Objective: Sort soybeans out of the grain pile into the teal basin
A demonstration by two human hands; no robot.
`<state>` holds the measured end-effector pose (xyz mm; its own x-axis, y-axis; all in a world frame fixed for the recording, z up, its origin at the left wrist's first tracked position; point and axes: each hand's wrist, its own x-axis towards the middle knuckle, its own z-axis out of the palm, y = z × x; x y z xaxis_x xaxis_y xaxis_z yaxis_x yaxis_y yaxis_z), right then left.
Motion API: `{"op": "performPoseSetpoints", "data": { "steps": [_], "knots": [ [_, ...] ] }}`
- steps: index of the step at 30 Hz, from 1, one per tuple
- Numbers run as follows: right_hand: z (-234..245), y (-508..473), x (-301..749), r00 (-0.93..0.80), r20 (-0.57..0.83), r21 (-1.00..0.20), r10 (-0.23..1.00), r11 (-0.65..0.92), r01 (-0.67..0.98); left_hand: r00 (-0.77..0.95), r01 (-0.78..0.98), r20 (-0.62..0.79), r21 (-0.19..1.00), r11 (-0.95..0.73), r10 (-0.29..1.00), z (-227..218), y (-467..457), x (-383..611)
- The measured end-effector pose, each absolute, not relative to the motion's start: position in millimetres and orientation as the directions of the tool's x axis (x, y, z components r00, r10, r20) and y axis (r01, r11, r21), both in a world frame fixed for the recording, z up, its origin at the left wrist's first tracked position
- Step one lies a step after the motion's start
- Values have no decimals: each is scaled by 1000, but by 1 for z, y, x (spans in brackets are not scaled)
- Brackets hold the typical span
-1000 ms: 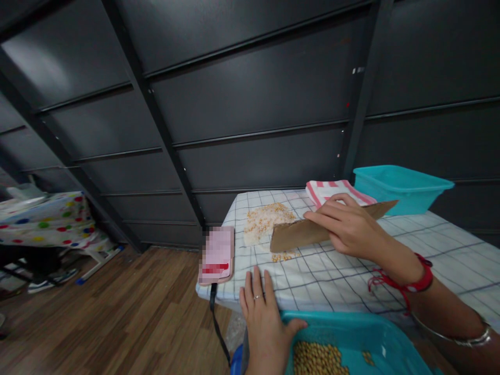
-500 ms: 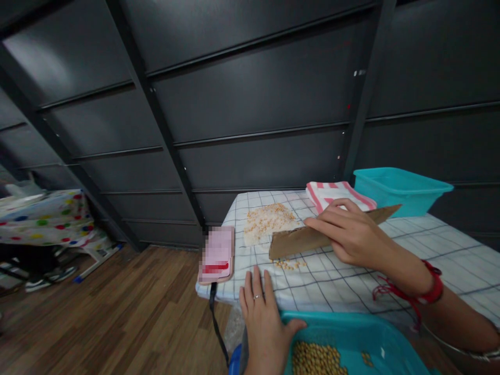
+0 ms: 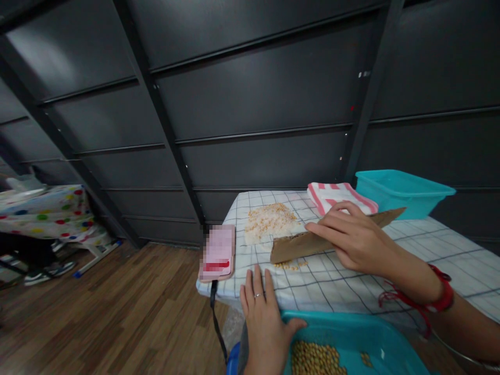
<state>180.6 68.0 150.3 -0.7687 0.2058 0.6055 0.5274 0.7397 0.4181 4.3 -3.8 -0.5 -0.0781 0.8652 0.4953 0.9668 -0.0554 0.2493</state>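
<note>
My right hand (image 3: pixel 351 234) grips a strip of brown cardboard (image 3: pixel 297 247), which stands on its long edge on the checked tablecloth (image 3: pixel 328 284). Several loose soybeans (image 3: pixel 291 266) lie along the strip's near side. Beyond it spreads a pile of white grains mixed with soybeans (image 3: pixel 271 223). My left hand (image 3: pixel 262 317) is open, fingers outstretched over the table's front edge and thumb on the rim of a teal basin (image 3: pixel 351 315). Inside that basin is a heap of soybeans (image 3: pixel 317 359), with a few more apart from it.
A second teal basin (image 3: pixel 404 195) stands at the back right beside a folded pink-and-white striped cloth (image 3: pixel 339 195). A pink phone (image 3: pixel 217 252) lies at the table's left edge, a black strap (image 3: pixel 214 312) hanging down. Another table with a dotted cloth (image 3: pixel 47 216) stands far left.
The cardboard strip has moved slightly toward me and now hides part of the loose soybeans. My left hand stays in place on the basin rim.
</note>
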Motion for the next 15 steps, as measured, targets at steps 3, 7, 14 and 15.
{"op": "performPoseSetpoints", "data": {
  "steps": [3,7,14,15],
  "knots": [
    [151,65,182,-772,608,410,186,759,506,-78,966,479,253,-53,874,0,-4,3],
    [150,61,183,-769,606,399,204,758,516,-70,969,480,240,-54,874,1,-4,2],
    [149,55,185,-768,602,371,216,777,509,-84,970,469,241,-35,879,1,-3,2],
    [149,55,186,-770,601,376,214,775,509,-83,970,466,240,-35,881,1,-3,2]
  ]
}}
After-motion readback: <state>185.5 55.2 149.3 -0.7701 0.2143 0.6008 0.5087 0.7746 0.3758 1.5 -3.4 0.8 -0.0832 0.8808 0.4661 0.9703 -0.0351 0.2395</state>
